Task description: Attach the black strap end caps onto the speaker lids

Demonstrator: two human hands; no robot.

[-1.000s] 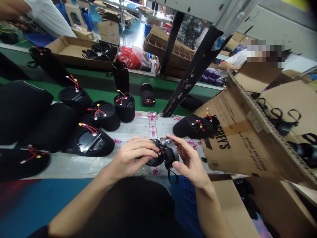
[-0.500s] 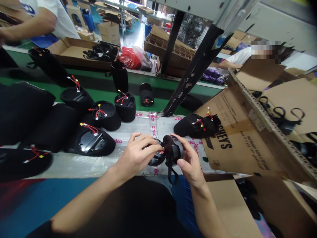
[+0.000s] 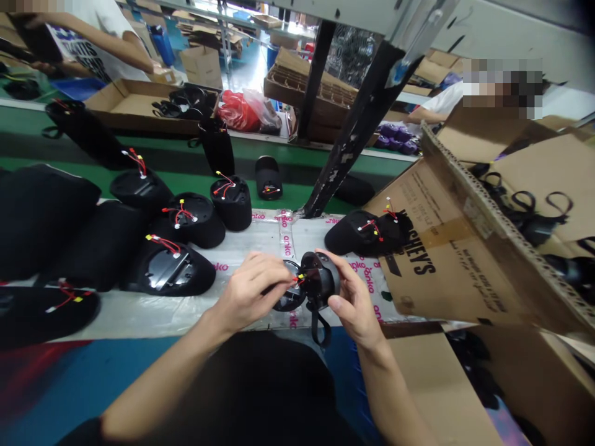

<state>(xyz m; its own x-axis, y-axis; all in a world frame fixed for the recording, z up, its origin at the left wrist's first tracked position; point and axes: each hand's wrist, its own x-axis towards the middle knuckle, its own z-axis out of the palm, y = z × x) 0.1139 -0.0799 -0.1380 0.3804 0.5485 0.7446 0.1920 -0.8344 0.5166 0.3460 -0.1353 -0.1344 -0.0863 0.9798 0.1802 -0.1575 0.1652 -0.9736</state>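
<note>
My right hand is wrapped round a black round end cap with a black strap loop hanging below. Its inner side faces left. Fingers and thumb of my left hand pinch together at small red wires, beside a yellow connector in the gap by the cap. Just behind those fingertips is the open end of a black cylindrical body; my left hand covers part of it. Whether the connectors are joined cannot be made out.
Several black fabric-covered cylinders with red wires stand or lie on the left. Two more cylinders lie to the right, against a large carton. A slanted black post rises behind my hands. Two people work across the bench.
My left hand has drawn slightly left and down, showing more of the wires and yellow connector. My right hand still holds the cap. The co-worker at upper left has shifted right.
</note>
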